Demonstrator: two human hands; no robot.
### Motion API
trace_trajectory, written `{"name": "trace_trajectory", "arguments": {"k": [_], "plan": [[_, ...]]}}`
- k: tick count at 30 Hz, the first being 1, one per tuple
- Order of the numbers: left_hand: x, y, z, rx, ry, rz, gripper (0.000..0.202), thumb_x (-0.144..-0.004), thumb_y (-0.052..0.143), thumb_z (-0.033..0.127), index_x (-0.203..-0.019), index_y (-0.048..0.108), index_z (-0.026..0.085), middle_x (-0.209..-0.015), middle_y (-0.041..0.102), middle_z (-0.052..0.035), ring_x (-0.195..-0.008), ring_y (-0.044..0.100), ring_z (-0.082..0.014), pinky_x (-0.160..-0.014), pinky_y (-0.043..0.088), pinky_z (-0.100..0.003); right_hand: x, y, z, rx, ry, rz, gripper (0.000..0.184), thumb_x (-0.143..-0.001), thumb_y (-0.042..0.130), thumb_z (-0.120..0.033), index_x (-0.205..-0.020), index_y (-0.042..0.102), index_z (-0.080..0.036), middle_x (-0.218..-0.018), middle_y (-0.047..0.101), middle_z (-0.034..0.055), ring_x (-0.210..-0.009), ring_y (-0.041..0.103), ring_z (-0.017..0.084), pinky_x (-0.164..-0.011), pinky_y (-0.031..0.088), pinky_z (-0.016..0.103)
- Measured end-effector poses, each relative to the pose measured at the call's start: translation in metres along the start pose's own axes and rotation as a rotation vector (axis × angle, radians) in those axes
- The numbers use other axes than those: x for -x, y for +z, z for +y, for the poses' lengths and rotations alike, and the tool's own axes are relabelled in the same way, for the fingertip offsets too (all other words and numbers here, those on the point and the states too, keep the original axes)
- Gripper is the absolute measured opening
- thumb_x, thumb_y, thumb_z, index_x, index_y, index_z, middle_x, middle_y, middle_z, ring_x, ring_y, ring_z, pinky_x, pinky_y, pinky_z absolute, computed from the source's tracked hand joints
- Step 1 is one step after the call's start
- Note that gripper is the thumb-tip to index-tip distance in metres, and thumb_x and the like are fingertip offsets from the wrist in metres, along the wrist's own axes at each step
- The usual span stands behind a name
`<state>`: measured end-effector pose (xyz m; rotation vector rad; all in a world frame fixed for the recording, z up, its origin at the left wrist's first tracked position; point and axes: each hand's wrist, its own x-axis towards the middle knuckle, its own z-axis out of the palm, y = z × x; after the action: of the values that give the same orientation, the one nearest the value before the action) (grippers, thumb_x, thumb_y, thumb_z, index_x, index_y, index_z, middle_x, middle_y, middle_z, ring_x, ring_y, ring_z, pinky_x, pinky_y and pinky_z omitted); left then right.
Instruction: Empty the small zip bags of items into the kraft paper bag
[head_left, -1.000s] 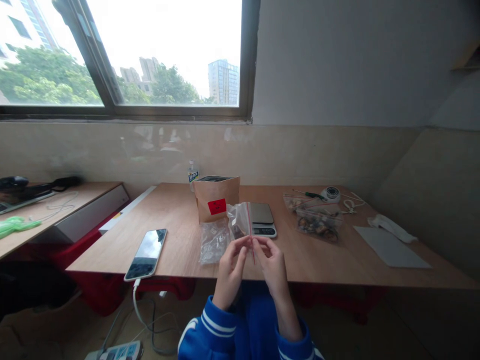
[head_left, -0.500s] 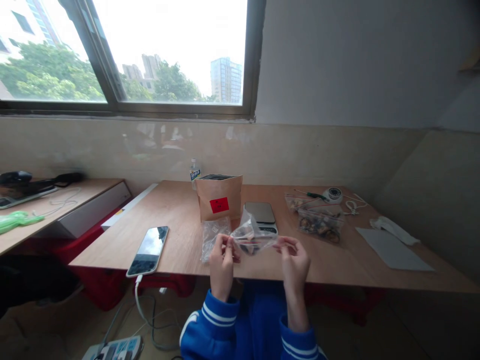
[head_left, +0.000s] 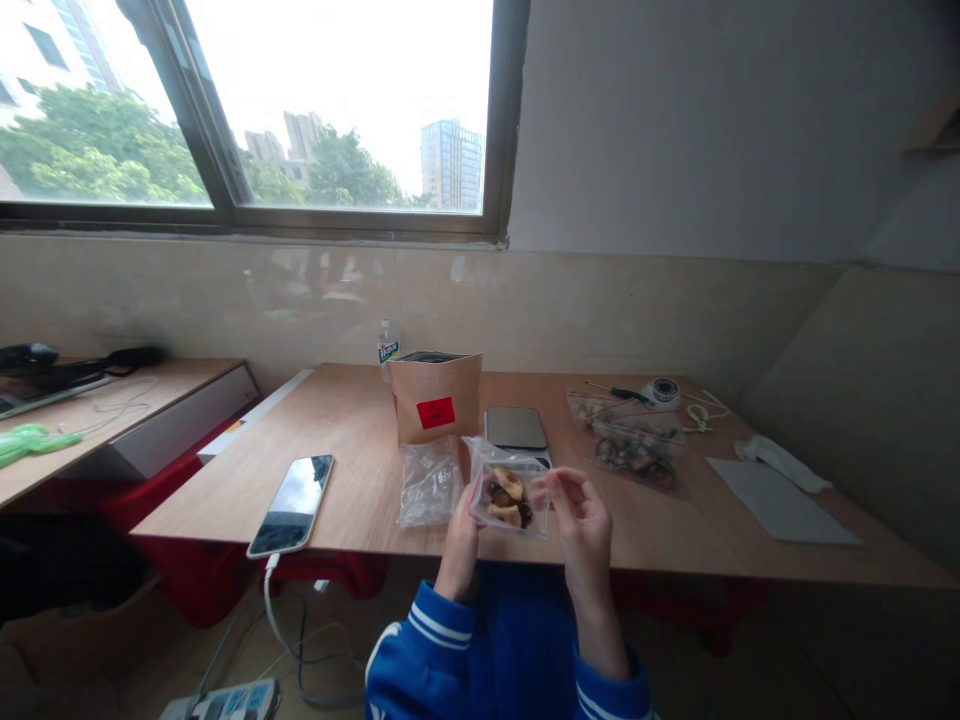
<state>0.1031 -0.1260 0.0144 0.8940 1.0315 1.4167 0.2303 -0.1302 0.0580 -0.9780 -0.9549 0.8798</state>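
A small clear zip bag [head_left: 508, 497] with brown and tan dried pieces, which look like mushrooms, is held up over the table's front edge. My left hand [head_left: 460, 540] is closed on its left side, partly hidden behind it. At the bag's right edge, the bent fingers of my right hand [head_left: 581, 515] pinch the plastic. Just left of the bag lies a flat clear plastic bag [head_left: 429, 485]. Behind them stands an open brown paper pouch [head_left: 436, 400] with a red label. A small scale [head_left: 516, 428] sits beyond the held bag.
To the right lie filled zip bags [head_left: 637, 450], a green-handled screwdriver [head_left: 628, 394] and a white round device [head_left: 664, 391]. A grey sheet [head_left: 780, 505] is farther right. On the left, a phone [head_left: 291, 505] with a charging cable lies near the edge. A bottle [head_left: 387, 342] stands behind the pouch.
The zip bag has turned from stretched sideways between both hands to face me, showing its contents. My left hand has moved right and now supports the bag's left side.
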Motion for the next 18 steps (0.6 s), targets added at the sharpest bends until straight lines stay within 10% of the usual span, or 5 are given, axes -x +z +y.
{"name": "trace_trajectory", "arguments": {"k": [5, 11, 18], "plan": [[-0.014, -0.007, -0.006, 0.255, -0.122, -0.091, 0.065, -0.074, 0.052, 0.066, -0.111, 0.061, 0.015, -0.102, 0.068, -0.0128, -0.092, 0.065, -0.0242, -0.079, 0.052, -0.036, 0.001, 0.006, 0.008, 0.006, 0.047, -0.092, 0.034, -0.075, 0.066, -0.047, -0.092, 0.060, -0.018, -0.088, 0.071, 0.0079, -0.070, 0.067, 0.019, -0.060, 0.054, 0.030], [-0.062, -0.030, 0.014, 0.484, -0.013, 0.102, 0.034, -0.085, 0.051, 0.043, -0.100, 0.063, 0.015, -0.089, 0.068, -0.0068, -0.082, 0.064, -0.0157, -0.078, 0.053, -0.031, 0.002, 0.001, 0.005, 0.068, -0.041, -0.145, 0.033, -0.082, 0.058, -0.045, -0.102, 0.063, -0.019, -0.110, 0.066, 0.0106, -0.088, 0.066, 0.020, -0.072, 0.055, 0.033], [-0.081, -0.054, -0.013, 0.788, -0.134, 0.185, 0.023, -0.090, 0.043, 0.029, -0.090, 0.062, 0.017, -0.083, 0.068, -0.0041, -0.080, 0.065, -0.0138, -0.075, 0.054, -0.028, 0.001, 0.019, -0.003, 0.040, -0.032, -0.316, 0.032, -0.088, 0.050, -0.038, -0.110, 0.064, -0.019, -0.114, 0.066, 0.0078, -0.104, 0.062, 0.021, -0.094, 0.049, 0.039]]}}
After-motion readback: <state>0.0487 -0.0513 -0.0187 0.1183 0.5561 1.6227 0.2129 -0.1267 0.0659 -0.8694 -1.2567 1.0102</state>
